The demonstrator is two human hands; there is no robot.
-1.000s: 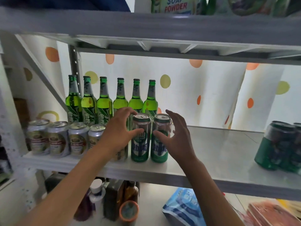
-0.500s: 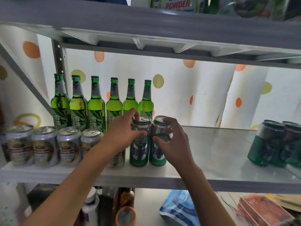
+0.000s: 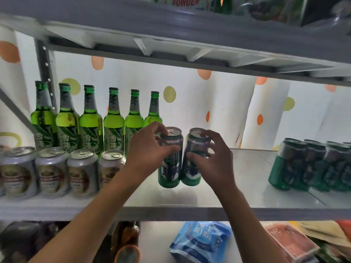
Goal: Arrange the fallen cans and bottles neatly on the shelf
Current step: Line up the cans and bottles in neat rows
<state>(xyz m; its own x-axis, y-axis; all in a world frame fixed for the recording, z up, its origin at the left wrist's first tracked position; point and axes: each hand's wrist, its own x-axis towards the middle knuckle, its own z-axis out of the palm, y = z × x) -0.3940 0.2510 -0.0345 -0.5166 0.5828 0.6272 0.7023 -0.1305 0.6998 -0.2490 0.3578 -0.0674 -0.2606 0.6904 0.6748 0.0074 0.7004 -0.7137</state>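
On the shelf [image 3: 247,196], the left hand [image 3: 150,150] grips one tall green can [image 3: 170,168], the right hand [image 3: 212,160] its twin [image 3: 191,164]. Both should be nudged flush beside the silver cans [image 3: 81,171], aligned before the bottles [image 3: 91,120] behind.

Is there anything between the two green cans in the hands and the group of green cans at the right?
Nothing visible. Bare shelf lies between the held cans and the right group.
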